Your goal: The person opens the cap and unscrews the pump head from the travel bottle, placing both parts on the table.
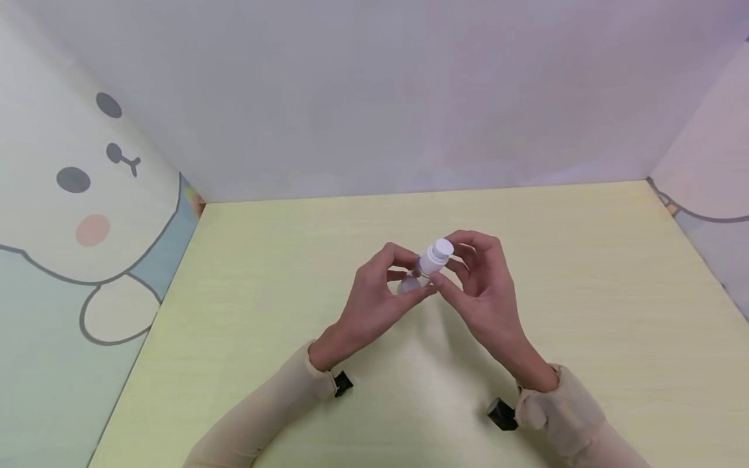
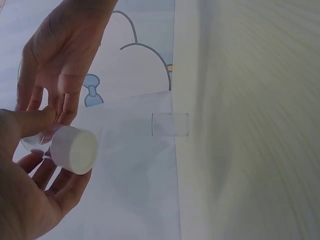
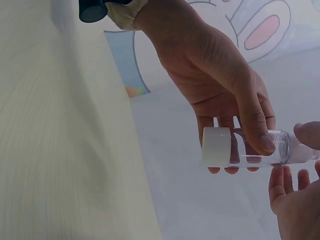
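Observation:
A small bottle (image 1: 432,261) with a clear body and white ends is held up between both hands above the table. My left hand (image 1: 374,292) grips its lower, clear part (image 3: 277,142) between thumb and fingers. The wide white end (image 2: 75,150) of the bottle points down. My right hand (image 1: 482,292) pinches the upper white part with thumb and fingertips. In the right wrist view, the right hand (image 3: 302,200) is cut off by the edge, and so is that end of the bottle. The bottle tilts to the upper right in the head view.
The pale wooden table (image 1: 263,273) meets a white back wall (image 1: 351,97). Cartoon-printed side panels (image 1: 117,214) stand left and right. A faint, clear upright shape (image 2: 170,124) shows at the table's edge by the wall; its kind cannot be made out.

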The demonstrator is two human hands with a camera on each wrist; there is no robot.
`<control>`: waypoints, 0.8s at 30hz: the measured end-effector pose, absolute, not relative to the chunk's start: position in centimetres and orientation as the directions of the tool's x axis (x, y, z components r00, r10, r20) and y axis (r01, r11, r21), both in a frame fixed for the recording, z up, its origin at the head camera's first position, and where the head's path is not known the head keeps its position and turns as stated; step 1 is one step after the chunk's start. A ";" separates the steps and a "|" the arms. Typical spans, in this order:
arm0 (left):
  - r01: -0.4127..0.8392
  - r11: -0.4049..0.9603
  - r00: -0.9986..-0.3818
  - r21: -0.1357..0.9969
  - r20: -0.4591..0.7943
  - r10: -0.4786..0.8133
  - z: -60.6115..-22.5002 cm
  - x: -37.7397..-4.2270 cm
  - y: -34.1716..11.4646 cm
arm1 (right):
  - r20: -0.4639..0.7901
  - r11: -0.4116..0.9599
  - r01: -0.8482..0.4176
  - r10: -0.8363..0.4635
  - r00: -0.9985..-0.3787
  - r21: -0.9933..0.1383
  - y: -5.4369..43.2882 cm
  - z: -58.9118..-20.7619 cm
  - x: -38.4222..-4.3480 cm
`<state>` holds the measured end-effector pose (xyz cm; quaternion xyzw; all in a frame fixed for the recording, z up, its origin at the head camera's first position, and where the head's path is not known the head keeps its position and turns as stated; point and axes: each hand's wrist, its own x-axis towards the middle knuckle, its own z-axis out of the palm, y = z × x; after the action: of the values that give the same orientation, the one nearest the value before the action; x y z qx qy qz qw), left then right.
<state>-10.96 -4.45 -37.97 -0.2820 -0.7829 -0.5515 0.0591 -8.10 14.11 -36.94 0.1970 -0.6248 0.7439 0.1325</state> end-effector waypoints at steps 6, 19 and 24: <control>0.523 0.223 -0.818 0.823 0.411 0.402 -38.0 -10.7 -4.2 | 0.427 -0.188 -0.419 -0.001 -0.904 -0.888 13.9 -36.8 -7.9; 0.537 0.245 -0.815 0.807 0.423 0.395 -37.7 -10.7 -4.4 | 0.484 -0.163 -0.470 -0.052 -0.874 -0.867 14.2 -36.8 -7.9; 0.538 0.249 -0.817 0.805 0.426 0.389 -37.8 -10.7 -4.4 | 0.498 -0.160 -0.484 -0.058 -0.865 -0.860 14.2 -36.9 -7.9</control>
<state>-10.74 -4.39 -37.78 -0.2943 -0.7872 -0.5376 0.0693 -7.92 14.21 -36.89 0.2147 -0.6316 0.7305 0.1459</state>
